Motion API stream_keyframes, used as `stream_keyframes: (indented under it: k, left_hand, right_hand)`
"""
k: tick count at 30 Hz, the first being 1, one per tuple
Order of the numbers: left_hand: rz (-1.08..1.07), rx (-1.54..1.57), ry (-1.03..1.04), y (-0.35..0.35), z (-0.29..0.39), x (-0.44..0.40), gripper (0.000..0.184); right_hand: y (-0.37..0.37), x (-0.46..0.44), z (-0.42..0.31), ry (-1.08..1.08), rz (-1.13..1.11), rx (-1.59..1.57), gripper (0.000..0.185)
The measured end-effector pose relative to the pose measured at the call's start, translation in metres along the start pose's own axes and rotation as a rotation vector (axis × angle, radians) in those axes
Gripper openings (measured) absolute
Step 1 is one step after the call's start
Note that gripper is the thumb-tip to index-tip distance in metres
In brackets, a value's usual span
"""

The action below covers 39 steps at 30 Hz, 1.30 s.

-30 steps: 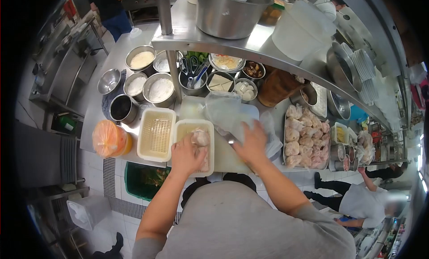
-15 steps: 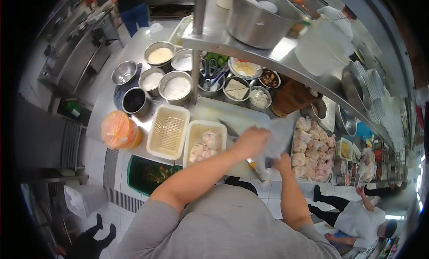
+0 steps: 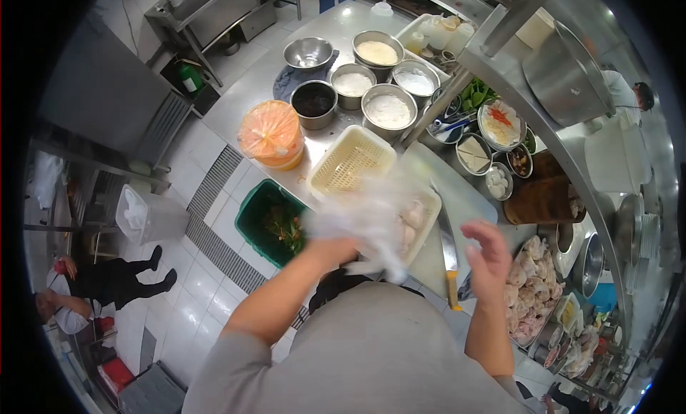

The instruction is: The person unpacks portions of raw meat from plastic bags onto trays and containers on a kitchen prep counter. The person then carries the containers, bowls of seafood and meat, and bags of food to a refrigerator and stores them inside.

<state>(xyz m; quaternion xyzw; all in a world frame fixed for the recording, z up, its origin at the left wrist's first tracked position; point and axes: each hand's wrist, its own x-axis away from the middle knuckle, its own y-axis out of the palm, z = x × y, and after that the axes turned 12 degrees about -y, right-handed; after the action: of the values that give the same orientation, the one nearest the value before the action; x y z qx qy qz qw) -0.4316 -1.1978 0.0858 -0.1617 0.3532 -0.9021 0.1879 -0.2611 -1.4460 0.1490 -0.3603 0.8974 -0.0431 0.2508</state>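
My left hand (image 3: 334,251) is closed on a crumpled clear plastic bag (image 3: 364,221), which is blurred by motion. The bag hangs between the green bin (image 3: 254,217) and the white tub (image 3: 427,221), hiding part of the tub. Pale, rounded pieces of meat (image 3: 411,224) lie in that tub. To the right, my right hand (image 3: 489,257) is raised with its fingers curled apart and nothing between them. A knife with a yellow handle (image 3: 453,289) lies on the cutting board (image 3: 457,192), just left of my right hand.
Beyond the hands are a cream basket (image 3: 354,160), an orange bucket (image 3: 271,139) and several metal bowls of powder (image 3: 389,110). A tray of raw meat (image 3: 529,289) is at the right. A steel shelf (image 3: 550,139) overhangs the table. Another person (image 3: 118,282) is at the lower left.
The plastic bag has moved left in my left hand, away from the cutting board. My right hand has let go of it and lifted. The view has turned toward the left.
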Motion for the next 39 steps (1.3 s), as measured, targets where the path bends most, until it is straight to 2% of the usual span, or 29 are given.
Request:
stream_keyframes:
  k: [1, 2, 4, 5, 7, 8, 9, 11, 12, 13, 15, 16, 18, 20, 21, 22, 24, 25, 27, 28, 31, 34, 35, 36, 38, 39]
  left_hand:
    - [0.628, -0.497, 0.294, 0.015, -0.074, 0.018, 0.045]
    - [0.640, 0.105, -0.084, 0.005, -0.094, 0.037, 0.045]
    - [0.710, 0.077, -0.118, -0.003, -0.175, 0.062, 0.035]
    - [0.652, 0.191, -0.299, 0.003, -0.207, 0.074, 0.035]
    - [0.457, 0.235, -0.617, 0.024, -0.283, 0.084, 0.056]
    - [0.430, 0.107, -0.718, 0.034, -0.288, 0.085, 0.074]
    - [0.389, -0.026, -0.802, 0.049, -0.291, 0.085, 0.094]
    - [0.114, -0.175, -1.028, 0.072, -0.345, 0.078, 0.120]
    - [0.151, -0.034, -0.964, 0.065, -0.319, 0.072, 0.117]
    - [0.184, -0.102, -0.995, 0.066, -0.308, 0.065, 0.108]
    - [0.364, -0.085, -0.737, 0.071, -0.289, 0.057, 0.072]
    - [0.444, 0.071, -0.660, 0.073, -0.259, 0.053, 0.057]
    - [0.504, 0.334, -0.469, 0.075, -0.180, 0.048, 0.045]
    - [0.506, 0.328, -0.168, 0.089, -0.128, 0.043, 0.037]
    - [0.453, 0.277, -0.013, 0.091, -0.095, 0.042, 0.034]
    - [0.398, 0.180, 0.140, 0.094, -0.070, 0.036, 0.036]
    - [0.236, 0.109, 0.259, 0.101, -0.020, 0.024, 0.050]
    - [0.224, 0.102, 0.266, 0.107, 0.000, 0.016, 0.050]
    - [0.191, -0.298, 0.186, 0.119, 0.031, 0.003, 0.068]
    - [0.186, -0.307, 0.190, 0.124, 0.033, -0.002, 0.068]
    - [0.069, -0.501, -0.033, 0.142, 0.026, -0.025, 0.082]
    - [-0.006, -0.549, -0.141, 0.139, 0.045, -0.030, 0.080]
    - [0.008, -0.573, -0.142, 0.142, 0.041, -0.035, 0.070]
    - [0.007, -0.588, -0.143, 0.144, 0.038, -0.041, 0.070]
    - [-0.064, -0.685, -0.242, 0.145, 0.042, -0.047, 0.061]
    - [-0.057, -0.708, -0.221, 0.143, 0.045, -0.048, 0.052]
  right_hand:
    - [0.003, -0.007, 0.009, -0.018, -0.104, 0.132, 0.033]
    - [0.008, -0.013, 0.020, -0.032, -0.203, 0.265, 0.038]
    - [0.030, -0.019, 0.045, -0.086, -0.244, 0.390, 0.040]
    - [0.039, -0.022, 0.056, -0.145, -0.320, 0.541, 0.037]
    - [0.053, -0.018, 0.108, -0.236, -0.486, 0.752, 0.036]
    - [0.055, -0.006, 0.145, -0.255, -0.570, 0.819, 0.037]
    - [0.060, 0.009, 0.164, -0.228, -0.542, 0.860, 0.039]
    - [0.068, 0.024, 0.176, -0.172, -0.498, 0.924, 0.043]
    - [0.070, 0.025, 0.180, -0.162, -0.488, 0.929, 0.044]
    - [0.071, 0.025, 0.179, -0.162, -0.479, 0.937, 0.044]
    - [0.067, 0.023, 0.169, -0.142, -0.445, 0.972, 0.044]
    - [0.064, 0.022, 0.162, -0.129, -0.466, 0.898, 0.044]
    - [0.060, 0.023, 0.155, -0.099, -0.466, 0.837, 0.044]
    - [0.053, 0.028, 0.154, -0.055, -0.419, 0.683, 0.047]
    - [0.051, 0.036, 0.154, -0.075, -0.310, 0.635, 0.048]
    - [0.043, 0.045, 0.149, -0.069, -0.293, 0.642, 0.048]
    - [0.020, 0.066, 0.130, -0.075, -0.172, 0.587, 0.048]
    - [0.003, 0.080, 0.127, -0.056, -0.148, 0.632, 0.048]
    - [-0.048, 0.112, 0.104, 0.065, -0.092, 0.555, 0.047]
    - [-0.071, 0.137, 0.104, 0.142, -0.016, 0.648, 0.047]
    - [-0.151, 0.206, 0.104, 0.401, 0.233, 0.873, 0.049]
    - [-0.230, 0.267, 0.122, 0.695, 0.480, 0.951, 0.052]
    - [-0.246, 0.274, 0.120, 0.785, 0.543, 0.918, 0.054]
    - [-0.254, 0.277, 0.124, 0.791, 0.546, 0.903, 0.054]
    - [-0.265, 0.270, 0.108, 0.762, 0.389, 0.958, 0.061]
    - [-0.263, 0.272, 0.115, 0.760, 0.382, 0.944, 0.061]
